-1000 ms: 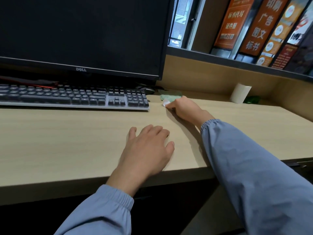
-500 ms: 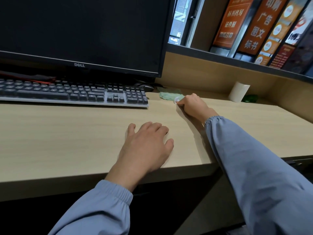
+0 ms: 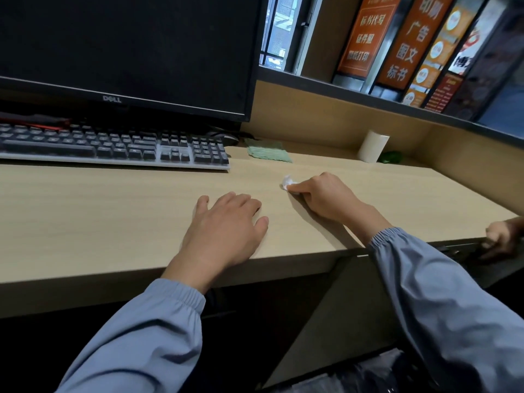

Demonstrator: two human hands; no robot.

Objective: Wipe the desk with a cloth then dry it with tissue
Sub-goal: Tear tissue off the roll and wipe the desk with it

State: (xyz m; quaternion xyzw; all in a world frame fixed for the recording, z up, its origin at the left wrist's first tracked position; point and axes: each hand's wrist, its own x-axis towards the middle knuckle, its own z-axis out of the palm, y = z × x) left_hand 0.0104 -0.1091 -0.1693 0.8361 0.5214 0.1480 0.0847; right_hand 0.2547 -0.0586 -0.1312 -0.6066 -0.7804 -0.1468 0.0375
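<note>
1. Open desk (image 3: pixel 85 222) front-left, bounded behind by keyboard (image 3: pixel 113 148).
2. Narrow gap between left hand (image 3: pixel 226 225) and right hand (image 3: pixel 323 199).
3. Open surface rightward; green cloth (image 3: pixel 268 154) and white roll (image 3: pixel 372 146) at back, another person's hand (image 3: pixel 502 236) at far edge.

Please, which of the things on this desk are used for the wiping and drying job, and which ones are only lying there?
For the job: desk; white tissue, held in the right hand; green cloth, lying loose behind it; left hand, flat on the desk.
Only lying there: keyboard; monitor; small green object by the back wall.
</note>
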